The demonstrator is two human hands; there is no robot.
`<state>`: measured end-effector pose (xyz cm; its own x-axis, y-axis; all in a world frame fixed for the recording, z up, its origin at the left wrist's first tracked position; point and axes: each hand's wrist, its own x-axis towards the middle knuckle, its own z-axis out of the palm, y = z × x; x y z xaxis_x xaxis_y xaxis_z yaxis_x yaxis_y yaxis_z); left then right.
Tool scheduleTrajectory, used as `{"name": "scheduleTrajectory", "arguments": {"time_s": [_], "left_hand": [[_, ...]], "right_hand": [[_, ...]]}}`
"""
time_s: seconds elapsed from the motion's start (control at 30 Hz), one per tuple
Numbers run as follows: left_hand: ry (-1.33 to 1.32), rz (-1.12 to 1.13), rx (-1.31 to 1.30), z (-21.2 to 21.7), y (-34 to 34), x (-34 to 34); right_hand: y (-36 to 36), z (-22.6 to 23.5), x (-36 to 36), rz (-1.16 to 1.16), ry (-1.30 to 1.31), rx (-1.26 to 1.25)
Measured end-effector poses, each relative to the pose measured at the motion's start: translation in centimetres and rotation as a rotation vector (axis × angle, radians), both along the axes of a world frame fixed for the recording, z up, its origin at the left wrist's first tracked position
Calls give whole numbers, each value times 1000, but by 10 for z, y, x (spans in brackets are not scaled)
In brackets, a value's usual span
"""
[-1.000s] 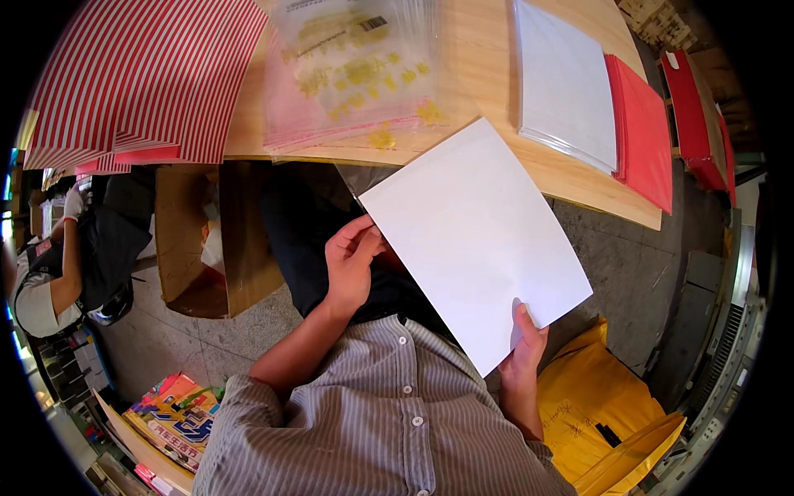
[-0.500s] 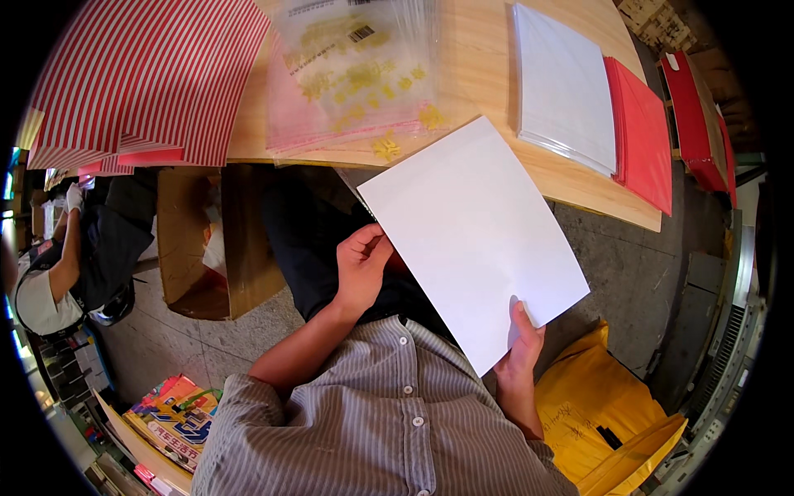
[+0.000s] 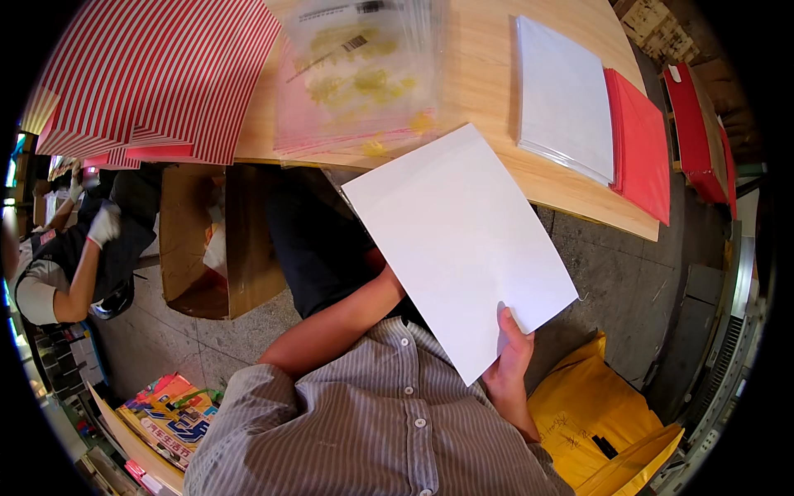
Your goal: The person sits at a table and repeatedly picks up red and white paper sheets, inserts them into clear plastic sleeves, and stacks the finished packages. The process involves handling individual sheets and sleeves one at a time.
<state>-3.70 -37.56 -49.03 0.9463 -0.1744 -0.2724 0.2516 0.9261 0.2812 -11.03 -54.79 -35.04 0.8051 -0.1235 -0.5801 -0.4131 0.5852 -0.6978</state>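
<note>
A large blank white sheet (image 3: 459, 248) is tilted in front of my lap, its upper corner near the table edge. My right hand (image 3: 509, 351) grips its lower right edge, thumb flat on the top face and fingers hidden underneath. My left hand (image 3: 390, 285) has gone behind the sheet's left edge; only its wrist side shows, and its fingers are out of sight. Just beyond the sheet, clear plastic sleeves (image 3: 356, 83) with yellow printed patterns lie stacked on the wooden table (image 3: 480, 74).
Red-and-white striped sheets (image 3: 165, 74) are piled at the table's left. White packs (image 3: 566, 99) and red packs (image 3: 641, 140) lie on its right. A cardboard box (image 3: 256, 240) stands below, a yellow bag (image 3: 600, 413) at my right. Another person (image 3: 74, 264) sits at far left.
My left hand has moved from beside the sheet's left edge to behind it. The sheet and my right hand have shifted slightly left and nearer. The other person's gloved hand has lowered.
</note>
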Motion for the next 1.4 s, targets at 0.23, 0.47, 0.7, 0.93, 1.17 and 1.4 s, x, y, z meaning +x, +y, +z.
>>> {"name": "scheduleTrajectory", "arguments": {"time_s": [0.23, 0.47, 0.7, 0.93, 1.17, 1.4], "left_hand": [[-57, -145, 21, -22, -2, -2], [-76, -209, 25, -30, -6, -8], [-90, -259, 28, -35, -6, -12], [-136, -312, 39, -44, -2, -17], [-196, -372, 61, -53, -10, -31], [-144, -445, 254, -42, -25, -40]], "right_hand": [[2, 9, -5, -2, 51, 75], [0, 9, -2, 10, 53, 99], [8, 10, -5, -13, 9, 18], [8, 5, -10, -43, -50, -39], [14, 5, -4, -84, -52, 3], [27, 9, 16, -102, -76, 5]]}}
